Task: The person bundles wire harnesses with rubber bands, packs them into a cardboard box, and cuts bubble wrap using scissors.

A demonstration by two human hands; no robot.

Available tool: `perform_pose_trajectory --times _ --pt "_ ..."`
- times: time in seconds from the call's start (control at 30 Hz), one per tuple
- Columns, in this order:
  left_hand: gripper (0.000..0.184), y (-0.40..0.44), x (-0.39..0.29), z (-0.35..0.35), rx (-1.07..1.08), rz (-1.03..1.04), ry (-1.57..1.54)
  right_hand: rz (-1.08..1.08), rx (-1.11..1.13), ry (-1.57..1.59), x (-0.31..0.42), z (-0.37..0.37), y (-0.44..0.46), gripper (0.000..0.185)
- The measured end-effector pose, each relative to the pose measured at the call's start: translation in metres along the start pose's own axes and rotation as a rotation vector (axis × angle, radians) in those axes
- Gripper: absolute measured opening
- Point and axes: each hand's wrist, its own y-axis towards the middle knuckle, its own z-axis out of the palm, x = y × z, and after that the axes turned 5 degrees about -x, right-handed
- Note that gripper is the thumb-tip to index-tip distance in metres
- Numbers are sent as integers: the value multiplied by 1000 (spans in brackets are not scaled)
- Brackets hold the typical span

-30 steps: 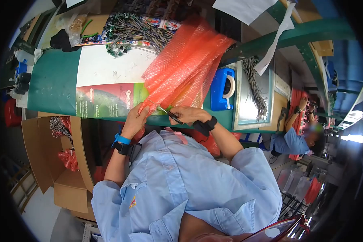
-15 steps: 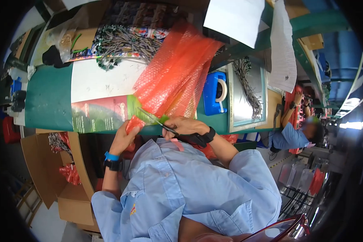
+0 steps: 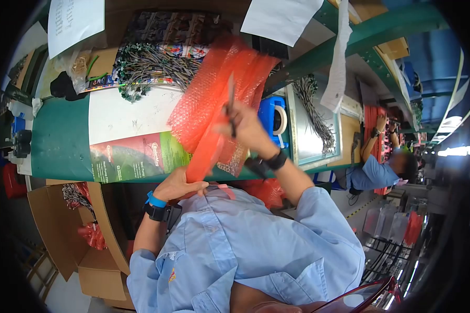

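My right hand [image 3: 248, 125], a little blurred, is closed round a pair of scissors [image 3: 232, 96] whose blades point away from me over the red bubble wrap [image 3: 201, 99]. Close to the bench's near edge, my left hand [image 3: 180, 185] grips the near end of a red bubble wrap strip [image 3: 201, 159] between thumb and fingers. That strip runs up toward the larger sheet; whether they are joined is hard to see. Under the wrap lies a printed green and red sheet [image 3: 136, 156].
A bundle of thin grey cables [image 3: 156, 65] lies behind the white sheet [image 3: 130, 115]. To the right are a blue tape dispenser [image 3: 267, 117] and a metal tray [image 3: 305, 130] with more cables. An open cardboard box [image 3: 107, 219] stands lower left. A co-worker [image 3: 376, 172] is at far right.
My right hand has lifted the scissors up and away over the bubble wrap, blades turning from leftward to away. My left hand has moved nearer my body and right, now gripping a longer red strip.
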Motion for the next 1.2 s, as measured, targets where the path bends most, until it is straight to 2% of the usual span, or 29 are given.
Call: perform_pose_trajectory --times 0.03,0.07,0.1,0.17,0.2,0.27,0.3,0.33,0.37,0.43,0.47,0.5,0.57,0.6,0.63,0.7,0.73,0.8,0.83,0.9,0.93,1.0,1.03,1.1,1.13,1.2 --pt "40 3 11 -3 53 -6 -41 90 -62 79 -10 -19 22 37" --pt "26 5 20 -7 108 -11 -80 18 -157 -170 -8 -38 43 33" --pt "26 5 24 -10 109 -7 -77 22 -222 -119 -18 -56 64 32" --pt "19 0 35 -16 67 -82 133 45 -344 -15 -55 -93 109 31" --pt "22 2 57 -20 106 27 101 68 -402 39 -73 -109 131 31" --pt "23 -8 49 -18 110 -25 27 66 -565 -318 -96 -133 168 36" --pt "25 -11 47 -17 116 -77 -51 -114 -666 -639 -133 -148 194 29" --pt "29 -11 49 -15 132 -23 -77 -424 -713 -1114 -135 -148 207 28" --pt "29 -10 47 -14 129 -23 -76 -530 -607 -985 -138 -150 206 31" --pt "32 -6 41 -7 -86 -85 -228 -537 -629 -1023 -146 -148 213 31" --pt "36 3 51 -4 -155 5 -235 -544 -651 -1063 -158 -147 217 30" --pt "36 11 54 -3 -158 5 -238 -553 -672 -1104 -170 -146 221 29" --pt "37 25 60 -1 -556 -56 -173 -572 -712 -1190 -192 -144 229 28" --pt "37 33 68 -2 -559 -58 -178 -580 -731 -1232 -177 -133 228 27" --pt "37 40 76 -2 -617 -42 -139 -367 -677 -1075 -161 -128 216 32" --pt "38 43 80 0 -678 -35 -104 176 -682 -719 -173 -131 221 42" --pt "38 44 77 1 -721 -7 -51 267 -727 -700 -182 -135 223 50" --pt "39 46 73 0 -762 30 4 200 -723 -626 -166 -137 215 54" --pt "39 45 73 -3 -752 8 0 -85 -913 -681 -163 -127 207 55" --pt "39 43 71 -5 -737 -17 -2 -103 -792 -635 -109 -116 174 46" --pt "39 42 68 -6 -735 -10 -1 -105 -702 -322 -96 -114 161 30" --pt "39 41 67 -8 -731 -1 1 -147 -679 -362 -83 -107 136 20" --pt "39 40 68 -10 -728 2 17 -137 -594 -328 -68 -99 115 24" --pt "39 39 68 -12 -724 7 35 66 -371 257 -66 -90 82 39" --pt "40 38 67 -12 -727 4 53 128 -178 517 -75 -90 68 54" --pt "40 38 67 -13 -729 -1 69 208 -54 637 -66 -78 34 62"
